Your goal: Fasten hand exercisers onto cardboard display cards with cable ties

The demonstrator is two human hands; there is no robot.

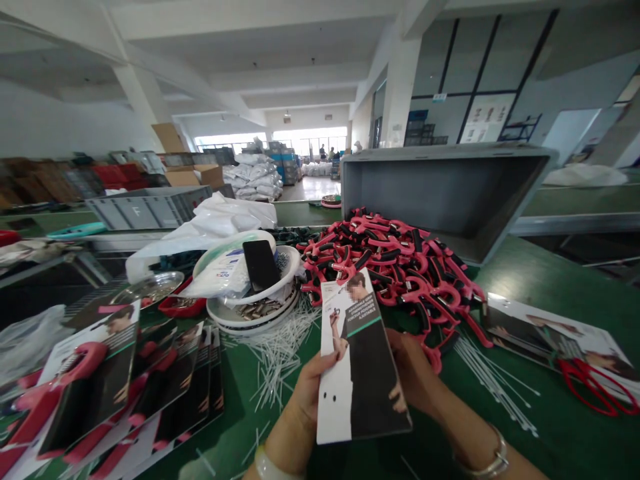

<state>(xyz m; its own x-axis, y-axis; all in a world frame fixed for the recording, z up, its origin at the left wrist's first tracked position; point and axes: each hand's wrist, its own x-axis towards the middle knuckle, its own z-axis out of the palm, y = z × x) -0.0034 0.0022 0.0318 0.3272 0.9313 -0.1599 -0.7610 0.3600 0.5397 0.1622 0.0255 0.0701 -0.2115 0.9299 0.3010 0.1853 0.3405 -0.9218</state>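
Note:
My left hand [309,388] holds a printed cardboard card [373,373] by its left side, thumb on the front face. The card is white and dark grey with a green stripe, and small holes show near its lower left. Behind its right edge is my right hand [413,363]; the fingers are mostly hidden, so I cannot tell whether they grip anything. A heap of red and black hand grip strengtheners [380,257] lies just beyond both hands. At the left, several carded grip strengtheners [75,393] overlap in a stack.
A grey crate [445,200] lies tipped on its side behind the heap. White zip ties [283,353] are scattered left of centre, more to the right. Red-handled scissors [595,387] rest on printed cards [560,333]. A black phone [261,265] sits on bowls holding metal parts.

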